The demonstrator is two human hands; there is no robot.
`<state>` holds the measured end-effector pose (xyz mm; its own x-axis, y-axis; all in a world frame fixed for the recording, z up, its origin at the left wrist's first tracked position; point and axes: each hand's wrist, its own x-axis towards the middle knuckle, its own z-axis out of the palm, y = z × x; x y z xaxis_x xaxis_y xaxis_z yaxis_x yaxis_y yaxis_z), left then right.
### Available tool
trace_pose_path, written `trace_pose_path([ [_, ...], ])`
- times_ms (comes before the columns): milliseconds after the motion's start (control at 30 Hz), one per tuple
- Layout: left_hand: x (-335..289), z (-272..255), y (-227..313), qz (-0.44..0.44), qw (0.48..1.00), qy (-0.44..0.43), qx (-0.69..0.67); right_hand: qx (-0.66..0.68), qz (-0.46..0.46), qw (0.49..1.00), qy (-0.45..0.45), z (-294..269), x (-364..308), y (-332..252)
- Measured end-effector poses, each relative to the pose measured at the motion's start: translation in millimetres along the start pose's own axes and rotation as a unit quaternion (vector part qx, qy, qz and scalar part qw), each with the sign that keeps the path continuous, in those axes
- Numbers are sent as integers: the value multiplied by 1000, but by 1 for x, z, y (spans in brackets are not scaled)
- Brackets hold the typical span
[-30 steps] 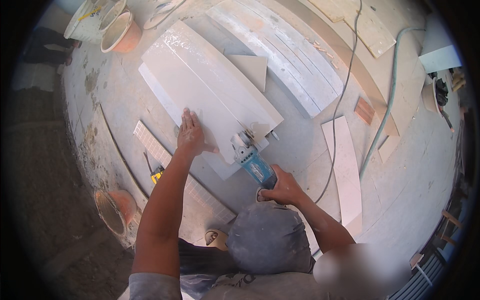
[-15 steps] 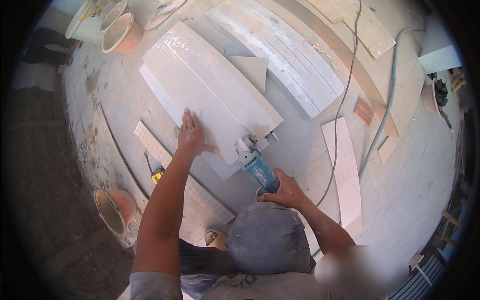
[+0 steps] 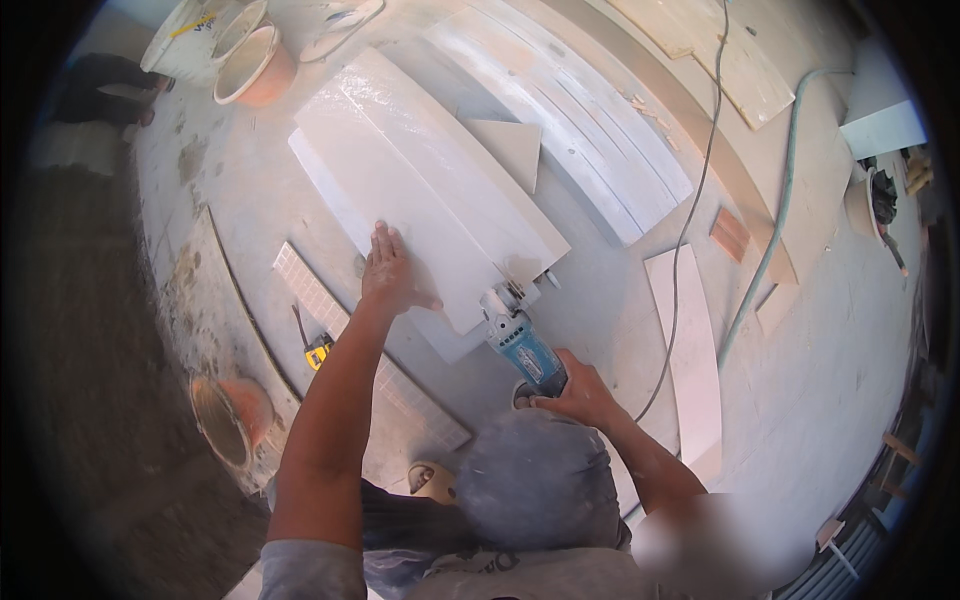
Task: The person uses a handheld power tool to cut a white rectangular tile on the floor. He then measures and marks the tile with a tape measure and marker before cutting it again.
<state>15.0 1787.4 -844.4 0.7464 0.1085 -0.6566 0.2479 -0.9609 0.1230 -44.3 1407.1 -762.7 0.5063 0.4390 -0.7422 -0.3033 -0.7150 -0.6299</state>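
Note:
My left hand (image 3: 390, 275) lies flat with its fingers stretched out on a large pale tile (image 3: 440, 210), near its left edge. A long straight line runs down the tile's face. My right hand (image 3: 578, 390) is wrapped round the rear of a blue angle grinder (image 3: 530, 352). The grinder's metal head sits at the near edge of the tile, by the end of the line; the disc itself is hard to make out. Under the big tile another pale piece (image 3: 450, 338) sticks out at the near left.
Left of the tile lie a narrow patterned strip (image 3: 425, 402), a yellow tape measure (image 3: 318, 352) and a tipped orange bucket (image 3: 250, 410). A dark cable (image 3: 676, 300) and a green hose (image 3: 778, 235) cross the right side, near a long pale strip (image 3: 690, 350). Whitish boards (image 3: 580, 120) lie beyond.
The view has shifted slightly, and the whole scene sits a little lower and further right. The air around the tile looks hazier. Both hands keep their places on the tile and the grinder.

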Motion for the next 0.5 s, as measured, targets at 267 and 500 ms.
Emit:
trace_pose_path([
  [267, -18, -3, 10, -17, 999, 48, -9, 6, -15, 999, 35, 4, 11, -12],
  [500, -35, 9, 16, -15, 998, 40, -46, -3, -107, 992, 72, 7, 54, -55],
])
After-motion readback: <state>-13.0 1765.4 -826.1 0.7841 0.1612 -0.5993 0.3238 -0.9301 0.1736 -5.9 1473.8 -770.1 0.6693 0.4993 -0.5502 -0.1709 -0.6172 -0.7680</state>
